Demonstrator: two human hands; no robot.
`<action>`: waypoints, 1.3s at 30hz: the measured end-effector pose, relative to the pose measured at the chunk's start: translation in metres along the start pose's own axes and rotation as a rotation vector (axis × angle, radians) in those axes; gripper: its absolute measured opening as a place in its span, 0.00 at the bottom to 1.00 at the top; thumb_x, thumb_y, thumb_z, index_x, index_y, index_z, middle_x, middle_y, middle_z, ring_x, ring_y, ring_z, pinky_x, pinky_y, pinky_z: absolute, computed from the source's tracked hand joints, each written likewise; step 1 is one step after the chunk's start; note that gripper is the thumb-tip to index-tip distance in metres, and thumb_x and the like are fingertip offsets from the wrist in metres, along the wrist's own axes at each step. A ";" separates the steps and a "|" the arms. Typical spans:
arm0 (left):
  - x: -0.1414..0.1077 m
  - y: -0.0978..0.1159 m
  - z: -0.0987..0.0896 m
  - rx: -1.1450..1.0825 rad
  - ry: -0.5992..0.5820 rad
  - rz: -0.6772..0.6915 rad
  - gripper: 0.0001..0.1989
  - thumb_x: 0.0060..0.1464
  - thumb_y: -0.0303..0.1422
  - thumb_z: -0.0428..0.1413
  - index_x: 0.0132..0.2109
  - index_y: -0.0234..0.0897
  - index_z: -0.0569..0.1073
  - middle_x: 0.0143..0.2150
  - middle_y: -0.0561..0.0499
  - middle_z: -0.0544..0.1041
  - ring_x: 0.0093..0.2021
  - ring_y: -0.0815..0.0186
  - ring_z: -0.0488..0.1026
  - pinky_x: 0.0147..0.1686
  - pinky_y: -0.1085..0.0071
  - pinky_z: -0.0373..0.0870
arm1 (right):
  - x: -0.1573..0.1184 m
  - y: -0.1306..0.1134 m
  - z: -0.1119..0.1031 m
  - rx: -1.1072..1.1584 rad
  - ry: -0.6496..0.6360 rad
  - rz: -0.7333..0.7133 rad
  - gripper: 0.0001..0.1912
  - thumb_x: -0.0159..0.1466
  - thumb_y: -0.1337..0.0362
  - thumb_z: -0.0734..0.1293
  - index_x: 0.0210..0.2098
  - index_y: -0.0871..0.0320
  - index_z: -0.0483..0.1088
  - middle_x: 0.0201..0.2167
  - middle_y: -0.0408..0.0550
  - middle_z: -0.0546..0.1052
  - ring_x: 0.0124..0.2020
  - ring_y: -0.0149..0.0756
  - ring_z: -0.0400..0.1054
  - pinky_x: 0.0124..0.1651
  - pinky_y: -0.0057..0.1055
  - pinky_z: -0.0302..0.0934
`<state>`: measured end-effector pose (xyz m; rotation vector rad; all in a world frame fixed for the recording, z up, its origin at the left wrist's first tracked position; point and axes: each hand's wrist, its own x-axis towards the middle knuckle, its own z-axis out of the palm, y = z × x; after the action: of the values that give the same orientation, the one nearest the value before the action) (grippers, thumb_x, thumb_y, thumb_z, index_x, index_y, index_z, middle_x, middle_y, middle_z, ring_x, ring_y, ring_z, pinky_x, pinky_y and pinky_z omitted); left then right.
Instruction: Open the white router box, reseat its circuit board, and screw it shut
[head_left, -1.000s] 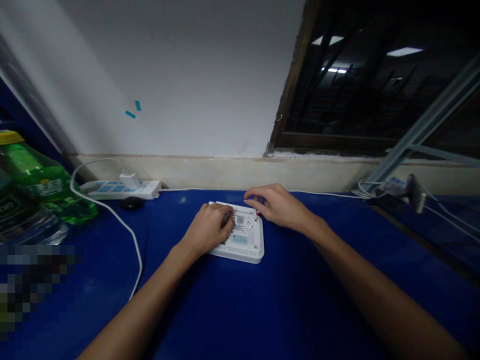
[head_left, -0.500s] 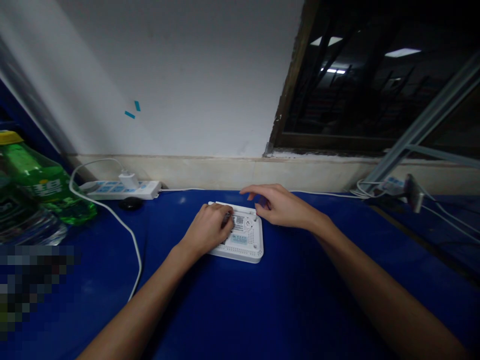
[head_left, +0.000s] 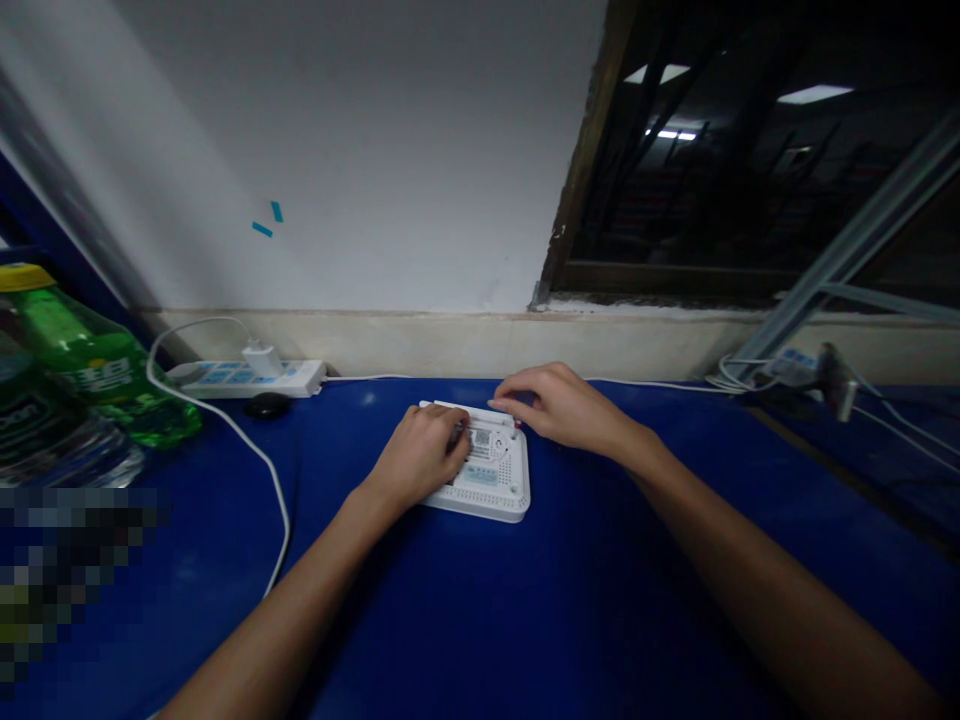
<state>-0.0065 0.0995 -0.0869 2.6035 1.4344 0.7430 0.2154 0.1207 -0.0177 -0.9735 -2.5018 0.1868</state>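
A white flat device [head_left: 487, 490] with vent holes, printed labels and a round mark lies on the blue table. My left hand [head_left: 425, 450] rests over its left part, fingers curled; something dark and small shows under the fingertips, too small to make out. Just above the device's far right corner is my right hand [head_left: 551, 402], its thumb and fingertips close together. A tiny reddish spot shows below those fingertips, and what they hold, if anything, is too small to tell.
On the left are a green bottle [head_left: 105, 365], a power strip [head_left: 304, 378] with a white plug [head_left: 262, 360], a black mouse-like object [head_left: 267, 405] and a white cable [head_left: 255, 450]. At right, a phone-like object [head_left: 836, 382] stands by a metal frame [head_left: 795, 295] and cables.
The thumb and fingertips of my right hand have come closer together at the device's far right corner. My left hand stays on the device. The view has shifted slightly.
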 end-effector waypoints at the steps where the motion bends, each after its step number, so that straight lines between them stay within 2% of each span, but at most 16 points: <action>1: 0.000 0.000 0.000 0.002 0.001 0.000 0.12 0.61 0.29 0.53 0.49 0.34 0.76 0.47 0.42 0.80 0.46 0.55 0.77 0.49 0.58 0.71 | 0.000 0.000 0.000 0.009 0.003 -0.008 0.12 0.67 0.68 0.63 0.44 0.57 0.78 0.38 0.48 0.82 0.36 0.35 0.74 0.42 0.31 0.63; 4: 0.000 -0.001 0.002 0.004 0.009 -0.002 0.12 0.61 0.29 0.53 0.49 0.35 0.76 0.47 0.42 0.80 0.46 0.56 0.77 0.49 0.59 0.71 | -0.001 0.000 -0.001 0.019 0.005 -0.042 0.22 0.62 0.74 0.64 0.53 0.56 0.74 0.44 0.49 0.81 0.37 0.34 0.73 0.44 0.30 0.63; 5: 0.000 -0.001 0.002 0.005 0.011 -0.001 0.12 0.61 0.29 0.53 0.49 0.35 0.76 0.47 0.42 0.80 0.46 0.56 0.77 0.49 0.58 0.71 | -0.001 0.000 -0.001 0.009 -0.002 -0.040 0.22 0.60 0.74 0.65 0.53 0.56 0.74 0.44 0.49 0.80 0.36 0.33 0.72 0.43 0.30 0.63; 8: 0.000 -0.001 0.002 0.007 0.008 0.002 0.11 0.61 0.29 0.53 0.49 0.34 0.76 0.47 0.42 0.80 0.47 0.56 0.77 0.50 0.59 0.70 | -0.001 0.000 0.000 -0.017 -0.020 -0.020 0.11 0.64 0.69 0.65 0.44 0.57 0.77 0.37 0.48 0.80 0.35 0.34 0.72 0.41 0.30 0.62; 9: 0.000 0.000 0.001 0.008 0.007 0.000 0.11 0.61 0.29 0.53 0.49 0.34 0.76 0.47 0.42 0.80 0.48 0.55 0.77 0.50 0.59 0.70 | -0.001 0.000 0.000 -0.012 -0.014 -0.020 0.11 0.66 0.68 0.64 0.43 0.57 0.77 0.37 0.48 0.81 0.35 0.34 0.72 0.41 0.30 0.62; 13: 0.001 0.001 0.000 0.009 0.002 -0.007 0.12 0.61 0.29 0.53 0.50 0.34 0.76 0.47 0.42 0.80 0.47 0.55 0.77 0.50 0.58 0.70 | -0.001 -0.001 -0.001 0.015 0.001 -0.042 0.23 0.60 0.74 0.65 0.54 0.55 0.73 0.44 0.48 0.80 0.38 0.34 0.72 0.44 0.30 0.62; 14: 0.001 0.001 0.000 0.010 0.001 -0.004 0.12 0.61 0.29 0.53 0.49 0.34 0.76 0.47 0.42 0.80 0.47 0.55 0.77 0.50 0.58 0.70 | -0.001 -0.001 -0.001 0.005 -0.011 -0.035 0.23 0.60 0.73 0.66 0.54 0.55 0.73 0.44 0.48 0.80 0.37 0.34 0.72 0.43 0.30 0.63; 17: 0.001 0.000 0.001 0.013 0.004 0.006 0.12 0.62 0.29 0.52 0.49 0.34 0.76 0.47 0.42 0.80 0.47 0.55 0.77 0.49 0.57 0.70 | -0.002 0.000 -0.001 -0.019 -0.040 0.007 0.13 0.64 0.67 0.66 0.47 0.56 0.77 0.37 0.48 0.80 0.34 0.35 0.72 0.39 0.30 0.62; 18: 0.001 0.000 0.002 0.012 0.005 0.007 0.12 0.62 0.30 0.52 0.49 0.34 0.76 0.47 0.42 0.80 0.47 0.55 0.77 0.49 0.57 0.70 | -0.002 0.000 -0.001 -0.008 -0.042 0.011 0.14 0.65 0.68 0.65 0.48 0.56 0.76 0.36 0.47 0.80 0.34 0.34 0.72 0.39 0.30 0.62; 21: 0.000 0.000 0.002 0.012 0.009 0.007 0.13 0.62 0.30 0.52 0.50 0.33 0.76 0.47 0.42 0.80 0.47 0.55 0.77 0.51 0.56 0.70 | -0.002 -0.002 -0.001 0.035 -0.029 -0.027 0.25 0.60 0.74 0.65 0.56 0.54 0.71 0.43 0.48 0.79 0.39 0.35 0.73 0.44 0.31 0.63; 23: 0.000 0.000 0.002 0.017 0.004 0.004 0.13 0.62 0.30 0.52 0.50 0.33 0.76 0.47 0.42 0.80 0.46 0.54 0.77 0.51 0.56 0.70 | -0.002 -0.002 -0.002 0.020 -0.032 -0.024 0.28 0.59 0.72 0.68 0.58 0.52 0.69 0.46 0.49 0.78 0.41 0.37 0.72 0.46 0.32 0.64; 26: 0.001 0.001 0.001 0.025 -0.004 0.001 0.13 0.62 0.30 0.52 0.50 0.33 0.76 0.47 0.42 0.80 0.46 0.54 0.77 0.50 0.56 0.70 | -0.003 -0.002 -0.003 0.018 -0.082 0.052 0.28 0.61 0.66 0.70 0.61 0.52 0.65 0.39 0.47 0.78 0.36 0.37 0.72 0.40 0.31 0.65; 31: 0.001 0.001 0.000 0.018 -0.010 -0.004 0.13 0.62 0.30 0.52 0.50 0.33 0.76 0.47 0.42 0.80 0.48 0.54 0.77 0.51 0.55 0.69 | -0.004 0.002 -0.002 0.179 -0.166 0.125 0.43 0.59 0.74 0.69 0.69 0.47 0.52 0.34 0.42 0.78 0.32 0.34 0.73 0.36 0.28 0.66; 35: 0.001 0.002 -0.001 0.011 -0.009 -0.001 0.13 0.62 0.30 0.52 0.50 0.33 0.76 0.48 0.42 0.80 0.47 0.55 0.77 0.50 0.57 0.70 | -0.004 0.002 -0.004 0.238 -0.132 0.120 0.45 0.59 0.76 0.69 0.70 0.45 0.50 0.34 0.42 0.78 0.30 0.33 0.73 0.35 0.27 0.67; 39: 0.001 0.001 -0.001 0.007 -0.004 0.002 0.12 0.62 0.30 0.52 0.49 0.35 0.76 0.46 0.43 0.80 0.47 0.55 0.77 0.50 0.58 0.70 | -0.005 0.002 -0.017 0.267 -0.047 0.100 0.44 0.58 0.75 0.69 0.69 0.45 0.51 0.34 0.42 0.78 0.32 0.34 0.75 0.36 0.29 0.70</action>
<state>-0.0059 0.0999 -0.0858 2.6100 1.4366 0.7344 0.2274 0.1179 -0.0049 -0.9914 -2.3919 0.5657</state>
